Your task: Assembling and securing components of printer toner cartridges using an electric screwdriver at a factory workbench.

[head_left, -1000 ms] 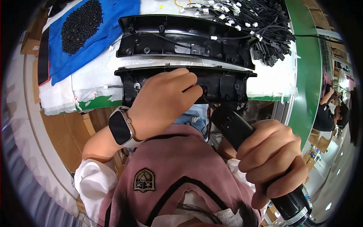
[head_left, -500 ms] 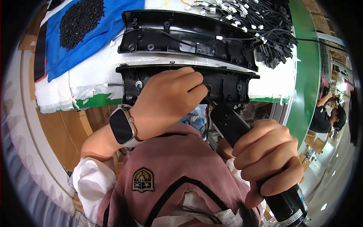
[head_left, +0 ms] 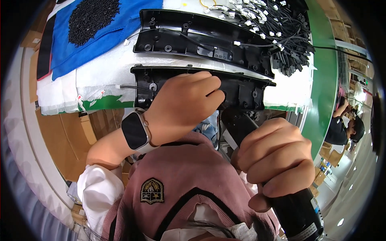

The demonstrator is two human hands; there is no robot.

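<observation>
Over the near black plastic shell (head_left: 241, 90), my left hand (head_left: 189, 102) is closed, its curled fingertips hidden beneath it. Whatever they hold cannot be made out. A short black cable with a white connector (head_left: 118, 86) sticks out from this shell's left end. My right hand (head_left: 277, 160) is wrapped around a black electric screwdriver (head_left: 295, 215), tilted with its front end close to the left fingers at the shell's near edge. Its bit cannot be seen. Beyond lies a second black shell (head_left: 161, 38), open side up, with a thin cable and small plates inside.
A pile of black screws (head_left: 90, 22) rests on a blue cloth (head_left: 116, 42) at the far left. Many black cables with white connectors (head_left: 289, 44) heap at the far right. White padding (head_left: 96, 80) covers the green table (head_left: 325, 80). Another person (head_left: 341, 128) sits at the right.
My right hand and the screwdriver have moved slightly up and left, and the bit has gone out of sight. The left hand stays over the near shell. The view has turned slightly.
</observation>
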